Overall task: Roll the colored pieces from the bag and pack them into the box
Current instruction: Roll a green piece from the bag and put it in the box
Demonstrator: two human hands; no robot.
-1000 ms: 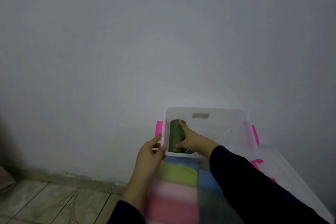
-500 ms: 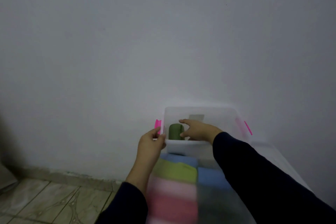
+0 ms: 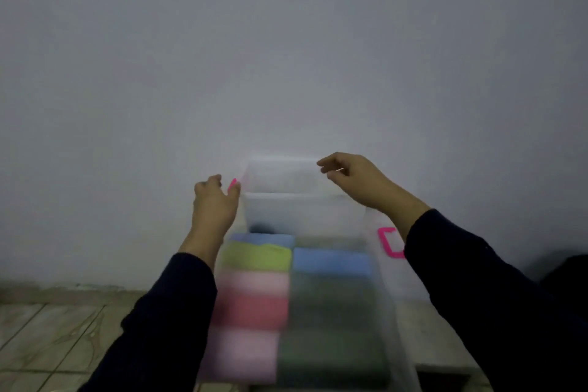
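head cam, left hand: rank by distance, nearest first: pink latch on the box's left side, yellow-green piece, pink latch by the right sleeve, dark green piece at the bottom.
From the left hand:
1. Pink latch on the box's left side, right at the fingertips.
2. Yellow-green piece, just below the hand, left stack.
3. Pink latch by the right sleeve, across the box.
4. Dark green piece, bottom of the right stack.

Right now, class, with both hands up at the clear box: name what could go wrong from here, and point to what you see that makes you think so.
1. The left hand is at the corner of the clear box by the pink latch; the light box could tip or slide.
2. The right hand hangs over the rim holding nothing; lowering it carelessly might knock the box.
3. The folded colored pieces lie tightly stacked; pulling one could drag its neighbours loose.
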